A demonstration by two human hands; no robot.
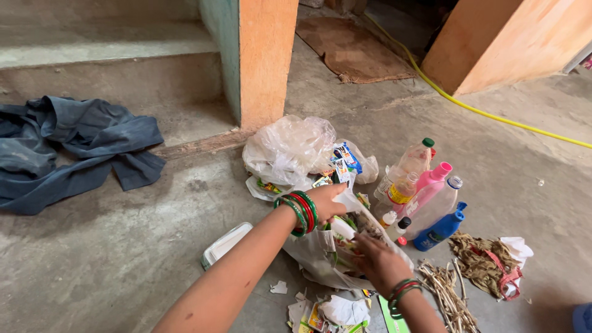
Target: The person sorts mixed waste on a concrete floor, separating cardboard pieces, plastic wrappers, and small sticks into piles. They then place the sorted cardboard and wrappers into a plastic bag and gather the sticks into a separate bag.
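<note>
- Concrete floor (123, 259): bare, grey, dusty, carries everything. A step rises at its far left; an orange pillar (268, 61) stands at the far middle.
- Dark blue cloth (68, 148): crumpled at the floor's left edge, below the step.
- Yellow hose (493, 117): runs across the far right.
- Clear plastic bag (327, 253): lies near the floor's near edge, mouth up, stuffed with wrappers.
- Bottles (431, 197): cluster just right of the bag, several lying down.
- Left hand (327, 202): fingers closed on the bag's upper rim, lifting it.
- Right hand (377, 262): inside the bag's mouth; fingers hidden, grip cannot be told.
- Risk, judged: thin film may tear under the pull, spilling wrappers; a nudged bottle may roll away.
</note>
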